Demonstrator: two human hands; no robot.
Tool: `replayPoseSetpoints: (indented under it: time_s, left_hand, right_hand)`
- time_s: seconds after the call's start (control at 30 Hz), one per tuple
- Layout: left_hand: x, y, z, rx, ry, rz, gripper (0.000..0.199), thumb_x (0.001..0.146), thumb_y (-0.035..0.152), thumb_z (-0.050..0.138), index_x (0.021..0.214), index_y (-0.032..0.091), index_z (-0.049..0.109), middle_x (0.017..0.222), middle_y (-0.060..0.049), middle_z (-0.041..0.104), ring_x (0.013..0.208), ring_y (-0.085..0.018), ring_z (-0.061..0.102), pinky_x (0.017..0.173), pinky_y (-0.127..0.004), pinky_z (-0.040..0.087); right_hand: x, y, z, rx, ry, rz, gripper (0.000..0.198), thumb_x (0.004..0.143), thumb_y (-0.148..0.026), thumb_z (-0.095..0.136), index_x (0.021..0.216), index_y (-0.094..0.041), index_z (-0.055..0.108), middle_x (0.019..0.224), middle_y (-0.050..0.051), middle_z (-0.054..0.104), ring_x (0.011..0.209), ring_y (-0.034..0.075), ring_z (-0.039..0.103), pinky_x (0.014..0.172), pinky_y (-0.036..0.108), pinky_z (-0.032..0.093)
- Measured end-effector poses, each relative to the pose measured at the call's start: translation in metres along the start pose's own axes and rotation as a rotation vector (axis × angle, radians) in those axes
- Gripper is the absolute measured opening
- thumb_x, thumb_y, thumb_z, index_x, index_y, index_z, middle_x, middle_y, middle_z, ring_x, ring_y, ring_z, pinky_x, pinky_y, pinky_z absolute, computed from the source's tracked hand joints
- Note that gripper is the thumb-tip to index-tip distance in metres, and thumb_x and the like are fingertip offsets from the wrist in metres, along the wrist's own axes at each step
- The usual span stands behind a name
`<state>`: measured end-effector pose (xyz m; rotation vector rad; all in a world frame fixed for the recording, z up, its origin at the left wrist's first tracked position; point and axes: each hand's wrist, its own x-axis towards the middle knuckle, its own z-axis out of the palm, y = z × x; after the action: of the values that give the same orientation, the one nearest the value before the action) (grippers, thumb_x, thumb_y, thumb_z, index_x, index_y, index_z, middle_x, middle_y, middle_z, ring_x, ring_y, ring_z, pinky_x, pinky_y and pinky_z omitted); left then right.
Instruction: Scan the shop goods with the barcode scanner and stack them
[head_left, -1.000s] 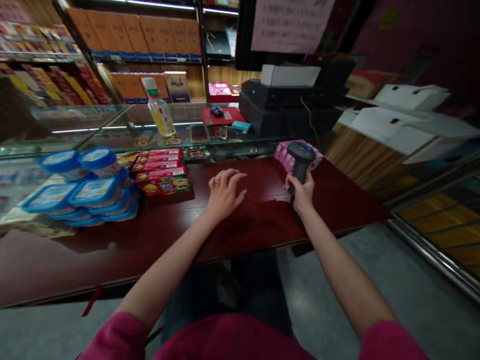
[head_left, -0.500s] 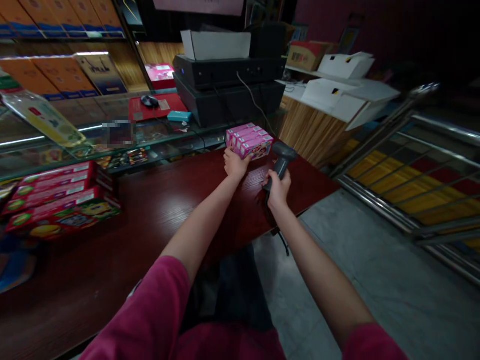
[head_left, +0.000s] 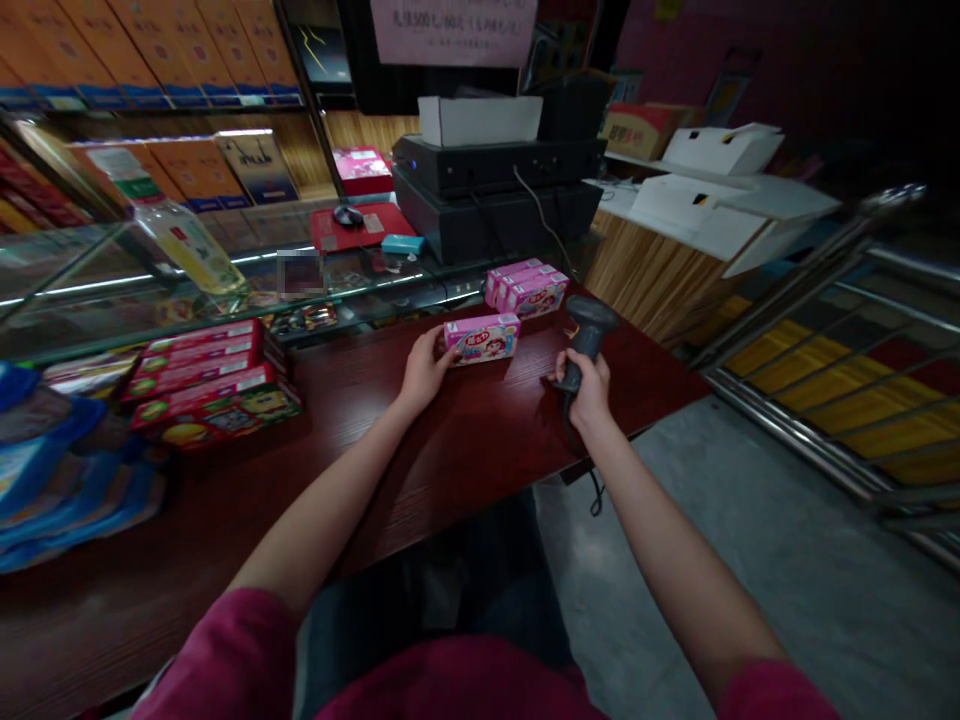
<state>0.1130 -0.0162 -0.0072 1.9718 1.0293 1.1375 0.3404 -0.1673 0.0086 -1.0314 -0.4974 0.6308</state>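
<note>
My left hand (head_left: 429,370) grips the left end of a small pink box (head_left: 481,340) with a cartoon picture on its front. Just behind that box, more pink boxes (head_left: 528,287) stand side by side on the dark red-brown counter (head_left: 360,420). In my right hand (head_left: 588,385) is a dark grey barcode scanner (head_left: 590,322), held by its handle with the head up. A cable hangs from the handle and drops past the counter edge. The scanner's head is to the right of the pink boxes, apart from them.
Red boxes (head_left: 217,385) and blue packages (head_left: 67,470) stand on the counter's left. A glass display case (head_left: 262,290) runs behind, bearing a tilted-looking bottle (head_left: 184,235), a mouse (head_left: 348,216) and a black machine (head_left: 495,210). At right is a metal railing (head_left: 810,400).
One pink box has come away from the row, moved left and nearer in my left hand. The view has turned left, showing more blue packages. My right hand still holds the scanner.
</note>
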Motion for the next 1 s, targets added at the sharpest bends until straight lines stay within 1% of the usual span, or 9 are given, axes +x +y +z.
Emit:
replayPoseSetpoints:
  time_s: [0.1, 0.17, 0.23, 0.3, 0.4, 0.47, 0.67, 0.8, 1.0]
  left_hand:
    - [-0.026, -0.018, -0.060, 0.138, 0.109, 0.130, 0.033, 0.091, 0.014, 0.077, 0.123, 0.019, 0.071, 0.122, -0.011, 0.072, 0.116, -0.025, 0.070, 0.105, -0.039, 0.059]
    - [-0.037, -0.028, -0.090, 0.181, 0.160, 0.190, 0.033, 0.090, 0.008, 0.073, 0.122, 0.020, 0.072, 0.123, -0.010, 0.072, 0.121, -0.025, 0.068, 0.108, -0.040, 0.058]
    - [-0.042, -0.037, -0.110, 0.208, 0.208, 0.198, 0.037, 0.087, 0.001, 0.070, 0.120, 0.020, 0.072, 0.123, -0.010, 0.073, 0.123, -0.026, 0.067, 0.111, -0.041, 0.056]
    - [-0.043, -0.046, -0.121, 0.221, 0.261, 0.150, 0.040, 0.084, -0.003, 0.069, 0.118, 0.019, 0.072, 0.122, -0.010, 0.074, 0.122, -0.026, 0.067, 0.111, -0.042, 0.055]
    - [-0.042, -0.056, -0.124, 0.219, 0.322, 0.054, 0.042, 0.081, -0.005, 0.071, 0.115, 0.019, 0.071, 0.120, -0.010, 0.075, 0.120, -0.027, 0.068, 0.111, -0.043, 0.055]
    - [-0.040, -0.059, -0.122, 0.208, 0.330, 0.035, 0.042, 0.080, -0.006, 0.069, 0.114, 0.020, 0.070, 0.119, -0.009, 0.075, 0.120, -0.026, 0.068, 0.112, -0.043, 0.055]
    - [-0.039, -0.059, -0.118, 0.172, 0.311, 0.086, 0.043, 0.079, -0.009, 0.067, 0.113, 0.018, 0.070, 0.120, -0.010, 0.075, 0.119, -0.025, 0.068, 0.110, -0.041, 0.055]
    - [-0.039, -0.059, -0.118, 0.169, 0.301, 0.068, 0.046, 0.079, -0.010, 0.066, 0.114, 0.019, 0.070, 0.120, -0.009, 0.076, 0.121, -0.025, 0.068, 0.112, -0.043, 0.055]
    - [-0.039, -0.064, -0.118, 0.157, 0.289, 0.079, 0.042, 0.084, -0.001, 0.075, 0.122, 0.018, 0.070, 0.124, -0.011, 0.074, 0.122, -0.027, 0.067, 0.113, -0.043, 0.055]
  right_hand:
    - [-0.022, 0.000, 0.023, -0.020, -0.177, 0.112, 0.040, 0.065, -0.037, 0.084, 0.092, -0.025, 0.057, 0.065, -0.008, 0.063, 0.046, 0.008, 0.049, 0.047, 0.023, 0.053]
    - [-0.041, 0.005, 0.043, -0.029, -0.282, 0.182, 0.040, 0.066, -0.037, 0.085, 0.092, -0.025, 0.058, 0.066, -0.008, 0.063, 0.046, 0.008, 0.049, 0.046, 0.023, 0.051]
    - [-0.061, 0.011, 0.063, -0.037, -0.370, 0.229, 0.039, 0.068, -0.036, 0.087, 0.092, -0.025, 0.059, 0.066, -0.007, 0.062, 0.047, 0.008, 0.049, 0.045, 0.024, 0.050]
    - [-0.079, 0.016, 0.078, -0.049, -0.432, 0.266, 0.039, 0.069, -0.036, 0.087, 0.095, -0.025, 0.061, 0.065, -0.007, 0.061, 0.046, 0.009, 0.048, 0.045, 0.024, 0.048]
    - [-0.095, 0.020, 0.090, -0.071, -0.489, 0.302, 0.039, 0.070, -0.036, 0.088, 0.096, -0.025, 0.061, 0.065, -0.007, 0.060, 0.046, 0.009, 0.047, 0.044, 0.025, 0.047]
    - [-0.099, 0.022, 0.092, -0.086, -0.512, 0.296, 0.039, 0.071, -0.037, 0.089, 0.094, -0.026, 0.059, 0.063, -0.007, 0.060, 0.044, 0.009, 0.046, 0.042, 0.025, 0.045]
    - [-0.098, 0.023, 0.092, -0.117, -0.534, 0.277, 0.041, 0.071, -0.036, 0.089, 0.097, -0.027, 0.059, 0.060, -0.008, 0.058, 0.042, 0.010, 0.044, 0.037, 0.023, 0.036]
    - [-0.098, 0.024, 0.092, -0.135, -0.557, 0.272, 0.041, 0.073, -0.036, 0.089, 0.101, -0.028, 0.061, 0.059, -0.009, 0.056, 0.042, 0.010, 0.043, 0.038, 0.023, 0.036]
    - [-0.099, 0.026, 0.090, -0.151, -0.543, 0.254, 0.039, 0.072, -0.037, 0.090, 0.091, -0.028, 0.058, 0.056, -0.008, 0.056, 0.041, 0.010, 0.045, 0.038, 0.023, 0.038]
